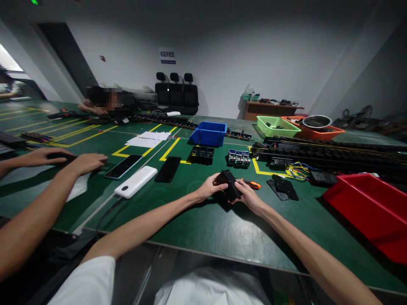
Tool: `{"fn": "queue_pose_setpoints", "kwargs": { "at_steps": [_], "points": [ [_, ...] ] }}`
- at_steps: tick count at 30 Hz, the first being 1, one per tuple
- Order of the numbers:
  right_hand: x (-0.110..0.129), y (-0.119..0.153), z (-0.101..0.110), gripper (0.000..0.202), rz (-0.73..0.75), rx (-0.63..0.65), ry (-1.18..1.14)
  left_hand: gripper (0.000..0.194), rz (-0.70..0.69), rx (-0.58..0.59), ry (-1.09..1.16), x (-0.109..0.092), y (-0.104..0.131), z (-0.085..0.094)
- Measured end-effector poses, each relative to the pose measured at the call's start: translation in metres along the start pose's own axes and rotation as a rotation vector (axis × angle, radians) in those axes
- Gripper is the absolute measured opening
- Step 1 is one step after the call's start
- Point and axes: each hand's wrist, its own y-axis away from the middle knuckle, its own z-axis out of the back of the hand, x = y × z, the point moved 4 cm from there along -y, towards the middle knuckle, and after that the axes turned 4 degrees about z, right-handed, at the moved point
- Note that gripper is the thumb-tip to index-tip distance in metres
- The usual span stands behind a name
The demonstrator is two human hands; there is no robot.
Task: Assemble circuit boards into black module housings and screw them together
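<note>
Between my two hands is a black box-shaped plastic part (229, 185), held just over the green table (190, 220). My left hand (210, 188) grips its left side with the thumb on top. On its right side my right hand (246, 195) has its fingers closed on it. What the part is exactly I cannot make out. A screwdriver with an orange and black handle (252, 183) lies just behind my right hand, partly hidden by it. Flat black plates (286, 187) lie farther right. Behind my hands sit small silver-and-blue modules (238, 158) and a row of black modules (201, 155).
A red bin (372, 212) stands at the right. Behind are a blue bin (208, 134), a green basket (276, 126) and long black racks (333, 152). Left lie a white power bank (136, 182) and two phones (168, 169). A co-worker's arms (47, 199) reach in from the left.
</note>
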Motion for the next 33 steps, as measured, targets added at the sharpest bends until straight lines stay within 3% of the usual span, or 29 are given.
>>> {"fn": "queue_pose_setpoints", "kwargs": {
  "at_steps": [4, 7, 12, 14, 17, 21, 25, 28, 33],
  "points": [
    [0.001, 0.001, -0.003, 0.037, 0.045, 0.042, 0.125, 0.049, 0.051, -0.026, 0.125, 0.003, 0.001, -0.002],
    [0.013, 0.001, 0.003, 0.036, 0.168, 0.037, 0.405, 0.049, 0.089, -0.06, 0.246, 0.004, -0.001, 0.0],
    [0.042, 0.005, 0.036, 0.024, 0.511, -0.271, 1.139, 0.058, 0.078, -0.167, 0.317, -0.001, -0.003, 0.008],
    [0.044, 0.003, 0.05, 0.025, 0.549, -0.303, 1.349, 0.062, 0.069, -0.211, 0.285, -0.003, -0.003, 0.012],
    [0.034, -0.003, 0.07, 0.025, 0.473, -0.252, 1.499, 0.071, 0.034, -0.266, 0.178, -0.005, -0.002, 0.015],
    [0.025, -0.008, 0.081, 0.019, 0.382, -0.241, 1.463, 0.074, -0.091, -0.378, -0.116, -0.01, 0.002, 0.021],
    [0.034, -0.004, 0.069, 0.026, 0.407, -0.278, 1.128, 0.064, -0.254, -0.494, -0.386, -0.018, 0.005, 0.026],
    [0.043, 0.001, 0.05, 0.032, 0.408, -0.192, 0.908, 0.064, -0.286, -0.512, -0.439, -0.02, 0.005, 0.028],
    [0.05, 0.006, 0.031, 0.03, 0.428, -0.13, 0.853, 0.065, -0.318, -0.538, -0.425, -0.02, 0.003, 0.031]
  ]
}}
